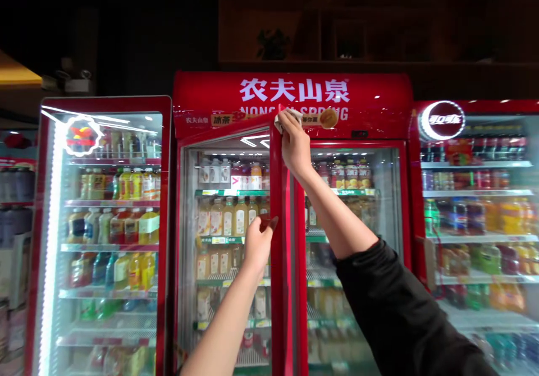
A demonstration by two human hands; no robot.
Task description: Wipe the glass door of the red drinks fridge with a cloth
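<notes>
The red-framed glass door (277, 286) of the middle drinks fridge stands ajar, its free edge toward me. My right hand (296, 146) is raised to the door's top corner, closed on a pale cloth (281, 119) that presses against the frame there. Lower down, my left hand (257, 244) grips the same door edge, its fingertips partly hidden by the frame. Behind the glass, bottles of juice (229, 217) stand in rows on the shelves. Above the door runs the fridge's red sign (370, 98) with white lettering.
A second fridge (165, 224) with a lit edge stands close on the left. On the right is another fridge (415, 196) stocked with colourful bottles. The fridge's right-hand door (405, 213) looks closed. Dark shelving (379, 33) with a plant (273, 44) is above.
</notes>
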